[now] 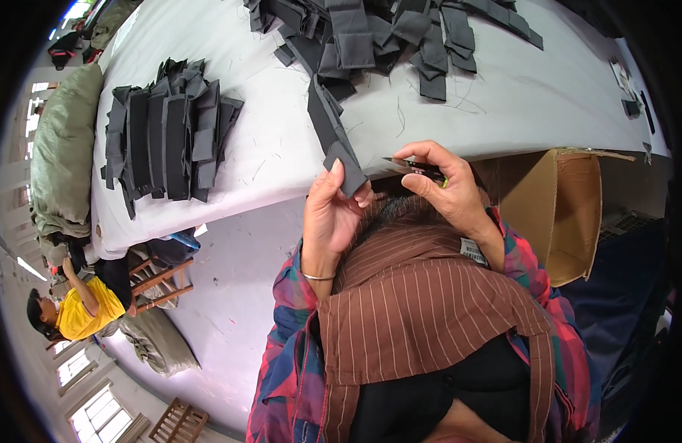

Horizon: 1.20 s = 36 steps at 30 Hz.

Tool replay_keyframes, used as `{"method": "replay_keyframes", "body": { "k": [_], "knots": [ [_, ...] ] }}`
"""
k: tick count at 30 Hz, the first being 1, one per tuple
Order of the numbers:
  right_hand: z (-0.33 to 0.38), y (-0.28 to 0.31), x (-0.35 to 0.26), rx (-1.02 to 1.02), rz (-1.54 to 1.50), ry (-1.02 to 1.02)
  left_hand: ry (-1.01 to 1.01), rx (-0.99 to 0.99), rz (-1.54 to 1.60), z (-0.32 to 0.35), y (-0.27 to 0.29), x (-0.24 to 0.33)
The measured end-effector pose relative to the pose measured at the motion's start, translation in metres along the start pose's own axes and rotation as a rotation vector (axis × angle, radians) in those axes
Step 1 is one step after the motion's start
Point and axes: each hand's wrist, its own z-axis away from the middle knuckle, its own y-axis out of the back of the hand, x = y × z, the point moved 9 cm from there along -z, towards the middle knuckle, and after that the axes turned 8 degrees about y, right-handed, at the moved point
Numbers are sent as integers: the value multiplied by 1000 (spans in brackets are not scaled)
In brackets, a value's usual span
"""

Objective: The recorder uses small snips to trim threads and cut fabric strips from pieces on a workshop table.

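Observation:
My left hand point(330, 214) pinches the near end of a long dark grey fabric strip point(331, 125) that runs up across the white table point(267, 155). A thin bracelet circles that wrist. My right hand point(444, 184) holds small thread snips point(415, 167) with dark blades pointing left toward the strip's end. Both hands hover just off the table's near edge, above my brown striped apron point(422, 303).
A stack of grey fabric pieces point(167, 136) lies on the table's left; a loose heap of them point(393, 33) sits at the far edge. An open cardboard box point(570, 214) stands at right. A person in yellow point(79, 310) sits far left by wooden chairs and stuffed sacks.

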Motion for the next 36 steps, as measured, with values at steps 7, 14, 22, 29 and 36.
{"method": "replay_keyframes", "body": {
  "k": [7, 14, 22, 29, 36],
  "knots": [
    [-3, -17, -7, -5, -100, 50, 8, -61, 136, 2, -5, -4],
    [-7, -23, -12, 17, -115, 100, 14, -12, 126, 5, -5, -7],
    [-6, -12, -9, 85, -124, 61, -191, 263, -195, 15, -8, 16],
    [-13, -14, -33, -3, 93, 124, -280, 289, -371, 16, -8, 18],
    [-7, -18, -8, -146, 91, -44, -26, 81, -218, 3, -9, -7]
  ]
}}
